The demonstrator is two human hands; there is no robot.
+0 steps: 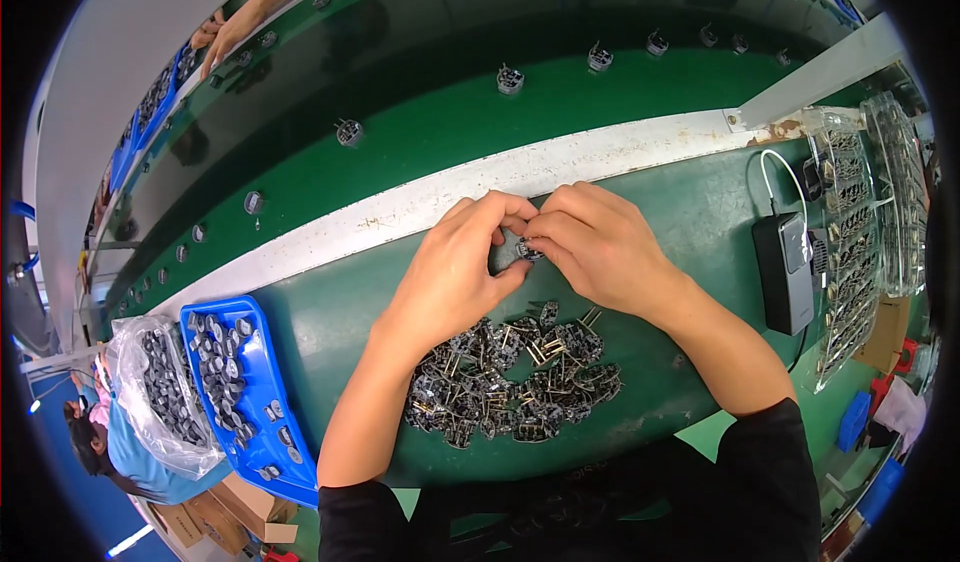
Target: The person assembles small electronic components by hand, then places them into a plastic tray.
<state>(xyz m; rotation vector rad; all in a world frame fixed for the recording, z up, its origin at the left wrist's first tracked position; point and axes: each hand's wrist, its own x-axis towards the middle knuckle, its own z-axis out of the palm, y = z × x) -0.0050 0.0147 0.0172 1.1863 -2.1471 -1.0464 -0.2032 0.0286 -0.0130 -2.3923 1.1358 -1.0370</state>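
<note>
Close together over the green bench, both my hands work on one small part. My left hand (462,247) pinches a grey round cap (508,253) between thumb and fingers. My right hand (603,247) has its fingertips closed on a small black part with metal bits (528,251), held against the cap; the fingers partly cover both. Just below my hands, between my forearms, lies a heap of black plug inserts with brass-coloured and silver pins (515,382).
On the left, a blue tray (272,362) holds grey caps beside a clear bag of caps (160,387). Beyond a white rail (440,184), round plug parts stand on a green conveyor (430,132). A black power bank (783,272) and clear trays (850,252) lie right. Another person's arm (262,7) reaches in far left.
</note>
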